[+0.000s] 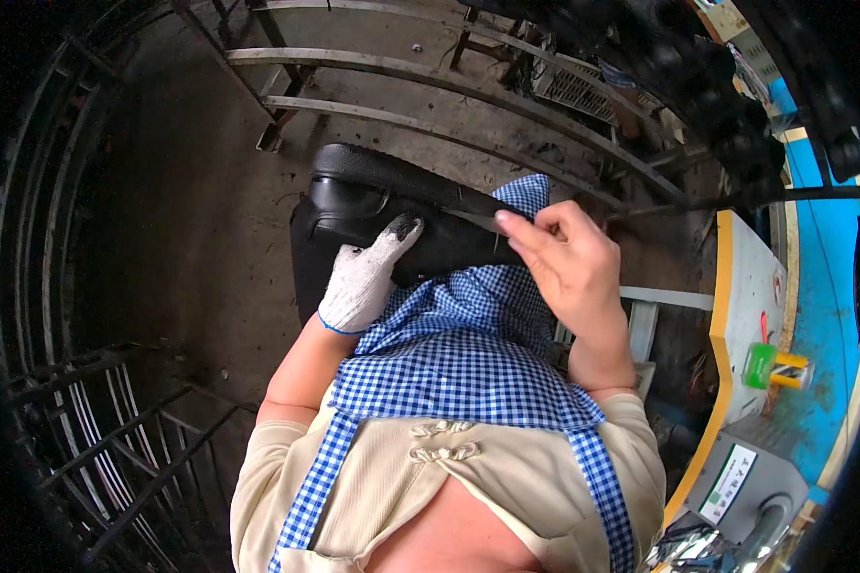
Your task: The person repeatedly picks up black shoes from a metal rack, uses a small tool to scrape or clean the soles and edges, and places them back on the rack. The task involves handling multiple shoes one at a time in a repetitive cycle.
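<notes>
A black shoe [349, 199] lies on its side across my lap, its thick textured sole toward the far side. My left hand [358, 286], in a white knit glove with dark-stained fingertips, is closed on its near side, the thumb pressed on the upper. Bare, my right hand [575, 272] is at the shoe's right end, thumb and fingers pinched together. A thin greyish sliver [473, 221] runs from those fingertips along the line between sole and upper; whether it is a blade or a strip I cannot tell. The blue checked apron [459, 372] covers my lap beneath.
Metal rack rails [430, 81] cross the far side. Another dark metal rack [129, 449] stands at the lower left. To the right are a yellow-edged white panel [736, 315], a blue surface [827, 277] with a green and yellow object [777, 367], and a grey machine housing [750, 482].
</notes>
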A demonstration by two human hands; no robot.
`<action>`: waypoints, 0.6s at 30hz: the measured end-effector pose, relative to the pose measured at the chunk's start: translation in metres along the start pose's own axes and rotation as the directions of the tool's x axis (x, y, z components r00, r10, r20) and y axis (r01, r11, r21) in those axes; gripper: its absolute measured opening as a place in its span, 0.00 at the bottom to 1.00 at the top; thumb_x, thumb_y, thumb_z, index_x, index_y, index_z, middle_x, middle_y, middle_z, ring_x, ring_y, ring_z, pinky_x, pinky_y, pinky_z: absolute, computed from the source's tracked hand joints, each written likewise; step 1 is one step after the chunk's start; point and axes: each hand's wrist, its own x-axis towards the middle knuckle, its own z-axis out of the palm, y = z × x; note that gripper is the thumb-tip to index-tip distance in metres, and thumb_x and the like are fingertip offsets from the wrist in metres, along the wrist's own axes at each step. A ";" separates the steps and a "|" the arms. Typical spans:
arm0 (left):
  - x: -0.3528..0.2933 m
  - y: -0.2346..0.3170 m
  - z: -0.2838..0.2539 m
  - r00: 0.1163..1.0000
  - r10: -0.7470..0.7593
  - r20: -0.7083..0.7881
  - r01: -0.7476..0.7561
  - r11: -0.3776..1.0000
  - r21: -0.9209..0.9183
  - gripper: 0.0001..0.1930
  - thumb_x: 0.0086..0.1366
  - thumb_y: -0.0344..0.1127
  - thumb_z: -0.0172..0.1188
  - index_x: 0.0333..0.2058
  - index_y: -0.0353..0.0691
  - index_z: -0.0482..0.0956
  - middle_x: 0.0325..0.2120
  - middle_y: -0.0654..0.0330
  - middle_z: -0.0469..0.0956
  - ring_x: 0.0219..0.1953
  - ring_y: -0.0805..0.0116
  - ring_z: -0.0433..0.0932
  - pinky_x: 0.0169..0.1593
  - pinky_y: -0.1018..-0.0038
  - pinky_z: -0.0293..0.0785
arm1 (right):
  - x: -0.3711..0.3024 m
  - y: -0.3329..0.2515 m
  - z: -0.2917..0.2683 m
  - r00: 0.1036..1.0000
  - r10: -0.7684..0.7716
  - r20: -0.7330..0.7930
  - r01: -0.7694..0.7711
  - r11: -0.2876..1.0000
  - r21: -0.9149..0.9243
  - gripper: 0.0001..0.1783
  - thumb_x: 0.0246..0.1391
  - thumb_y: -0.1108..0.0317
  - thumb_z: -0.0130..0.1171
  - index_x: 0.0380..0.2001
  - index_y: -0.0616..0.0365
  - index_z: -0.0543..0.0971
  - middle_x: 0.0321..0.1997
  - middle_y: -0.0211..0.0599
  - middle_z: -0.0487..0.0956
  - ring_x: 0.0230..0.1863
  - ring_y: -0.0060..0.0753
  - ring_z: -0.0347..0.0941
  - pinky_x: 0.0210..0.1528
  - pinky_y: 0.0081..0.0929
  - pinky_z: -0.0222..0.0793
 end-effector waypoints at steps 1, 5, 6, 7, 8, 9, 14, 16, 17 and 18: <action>-0.001 0.001 0.000 0.999 -0.045 0.005 0.045 0.999 -0.019 0.31 0.44 0.15 0.62 0.51 0.44 0.77 0.51 0.52 0.77 0.53 0.52 0.76 0.55 0.65 0.73 | 0.001 -0.001 0.002 0.998 -0.059 0.004 0.060 0.997 -0.055 0.21 0.42 0.74 0.69 0.43 0.45 0.84 0.27 0.32 0.71 0.24 0.30 0.70 0.23 0.24 0.66; -0.002 -0.004 0.002 1.000 -0.006 -0.028 0.004 0.998 -0.070 0.33 0.46 0.15 0.58 0.54 0.44 0.75 0.52 0.51 0.76 0.52 0.54 0.77 0.54 0.67 0.74 | -0.001 -0.008 0.002 0.994 -0.067 0.084 0.079 0.986 -0.146 0.22 0.43 0.72 0.65 0.45 0.43 0.83 0.30 0.31 0.71 0.29 0.31 0.72 0.24 0.28 0.70; -0.002 -0.007 0.004 1.000 0.012 -0.019 -0.013 0.998 -0.062 0.33 0.47 0.16 0.56 0.56 0.44 0.73 0.53 0.51 0.75 0.52 0.55 0.77 0.52 0.68 0.75 | -0.001 -0.009 0.003 0.993 -0.075 0.096 0.091 0.980 -0.179 0.22 0.43 0.71 0.63 0.45 0.43 0.82 0.30 0.30 0.71 0.30 0.31 0.73 0.24 0.28 0.72; -0.002 -0.009 0.004 1.000 0.030 -0.009 -0.030 0.998 -0.054 0.34 0.48 0.17 0.53 0.58 0.44 0.71 0.55 0.52 0.73 0.51 0.57 0.78 0.51 0.69 0.76 | -0.001 -0.010 0.004 0.994 -0.077 0.080 0.091 0.976 -0.199 0.22 0.43 0.72 0.63 0.45 0.43 0.82 0.30 0.30 0.71 0.30 0.31 0.73 0.24 0.28 0.72; -0.003 -0.009 0.003 0.998 0.050 -0.040 -0.051 0.998 -0.037 0.34 0.48 0.17 0.54 0.58 0.44 0.71 0.55 0.52 0.74 0.50 0.56 0.78 0.50 0.69 0.76 | -0.001 -0.011 0.005 0.995 -0.078 0.064 0.090 0.971 -0.219 0.22 0.43 0.72 0.63 0.45 0.44 0.82 0.30 0.30 0.71 0.30 0.31 0.73 0.24 0.28 0.72; -0.003 -0.006 0.002 0.995 0.072 -0.071 -0.074 0.997 -0.020 0.35 0.47 0.17 0.54 0.58 0.44 0.72 0.54 0.52 0.74 0.50 0.56 0.78 0.50 0.70 0.76 | -0.001 -0.012 0.005 0.996 -0.079 0.048 0.089 0.966 -0.241 0.22 0.43 0.72 0.62 0.45 0.44 0.82 0.30 0.30 0.71 0.31 0.31 0.73 0.24 0.27 0.72; -0.002 -0.005 0.013 0.989 -0.023 -0.144 -0.050 0.872 -0.486 0.35 0.46 0.16 0.55 0.57 0.43 0.72 0.52 0.51 0.76 0.49 0.54 0.79 0.49 0.70 0.77 | 0.002 -0.013 0.006 0.994 -0.073 0.081 0.089 0.974 -0.208 0.21 0.43 0.73 0.62 0.45 0.45 0.82 0.31 0.30 0.70 0.30 0.30 0.74 0.24 0.27 0.72; -0.001 -0.004 0.004 0.983 0.118 -0.144 -0.126 0.991 -0.050 0.34 0.46 0.17 0.56 0.56 0.43 0.73 0.51 0.50 0.76 0.49 0.54 0.79 0.50 0.70 0.77 | 0.002 -0.013 0.006 0.994 -0.064 0.084 0.080 0.975 -0.206 0.21 0.43 0.73 0.62 0.44 0.45 0.82 0.31 0.30 0.70 0.29 0.30 0.74 0.23 0.27 0.72; -0.001 -0.002 0.002 0.990 0.092 -0.111 -0.094 0.995 -0.016 0.34 0.45 0.17 0.58 0.55 0.43 0.74 0.51 0.51 0.76 0.50 0.53 0.78 0.52 0.68 0.75 | 0.002 -0.013 0.008 0.995 -0.062 0.083 0.078 0.975 -0.206 0.21 0.43 0.73 0.62 0.44 0.45 0.82 0.31 0.30 0.70 0.28 0.30 0.74 0.23 0.27 0.72; -0.001 0.001 0.001 0.995 0.063 -0.078 -0.062 0.998 0.017 0.33 0.44 0.17 0.60 0.54 0.43 0.75 0.51 0.51 0.76 0.52 0.51 0.76 0.54 0.66 0.73 | 0.002 -0.013 0.010 0.995 -0.060 0.083 0.076 0.976 -0.206 0.21 0.43 0.73 0.62 0.44 0.45 0.82 0.31 0.30 0.70 0.28 0.30 0.74 0.23 0.27 0.72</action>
